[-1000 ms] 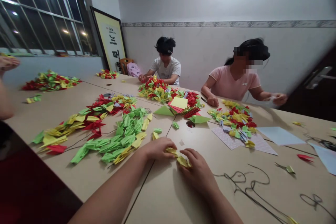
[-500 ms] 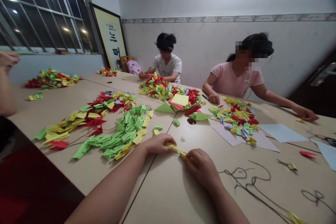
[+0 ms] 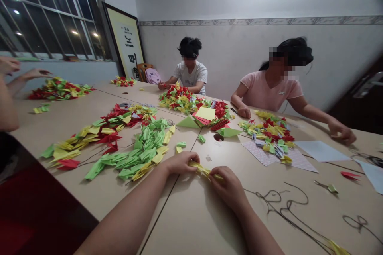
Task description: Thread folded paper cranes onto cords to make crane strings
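Observation:
Both of my hands are low over the table, at the middle of the view. My left hand (image 3: 181, 163) has its fingers closed on the left end of yellow folded paper (image 3: 203, 171). On its right end, my right hand (image 3: 228, 186) pinches it too; the paper now spans the gap between them. Whether it is one piece or two I cannot tell. A long bunch of green folded papers (image 3: 142, 151) with yellow ones along its edge lies left of my left hand. Dark cord (image 3: 278, 211) lies loosely curled to the right of my right hand.
Square coloured sheets (image 3: 206, 114) are stacked beyond my hands. Mixed paper piles (image 3: 179, 99) lie further back. Two people sit across the table (image 3: 191, 215); another person's hands (image 3: 36, 73) show at far left. Scissors (image 3: 321, 185) lie at the right near a red piece (image 3: 350, 175).
My right hand has shifted slightly left and up, and the yellow ends that were apart now meet. Another person's hand has appeared at far left; the right-hand person's hand has drawn inward.

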Demonstrator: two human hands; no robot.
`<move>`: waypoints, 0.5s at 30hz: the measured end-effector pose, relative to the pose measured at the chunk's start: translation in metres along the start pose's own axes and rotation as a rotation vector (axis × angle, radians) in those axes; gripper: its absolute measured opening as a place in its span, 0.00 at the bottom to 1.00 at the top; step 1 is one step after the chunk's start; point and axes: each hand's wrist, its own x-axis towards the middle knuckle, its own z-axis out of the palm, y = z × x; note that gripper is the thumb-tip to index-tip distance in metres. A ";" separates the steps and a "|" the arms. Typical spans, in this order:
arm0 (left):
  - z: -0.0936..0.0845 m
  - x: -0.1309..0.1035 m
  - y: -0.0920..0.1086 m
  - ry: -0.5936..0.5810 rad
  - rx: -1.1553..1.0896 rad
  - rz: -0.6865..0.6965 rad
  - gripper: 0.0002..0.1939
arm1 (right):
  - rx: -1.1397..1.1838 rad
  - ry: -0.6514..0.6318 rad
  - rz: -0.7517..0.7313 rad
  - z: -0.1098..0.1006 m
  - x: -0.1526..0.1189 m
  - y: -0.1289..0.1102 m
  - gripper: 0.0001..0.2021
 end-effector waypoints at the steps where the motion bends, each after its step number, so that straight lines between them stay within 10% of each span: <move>1: 0.000 0.000 0.000 -0.002 -0.006 0.004 0.09 | 0.004 -0.008 -0.010 0.000 0.001 -0.001 0.05; 15: 0.002 -0.001 0.001 -0.046 0.007 0.048 0.16 | 0.012 -0.023 -0.048 0.007 0.005 -0.006 0.05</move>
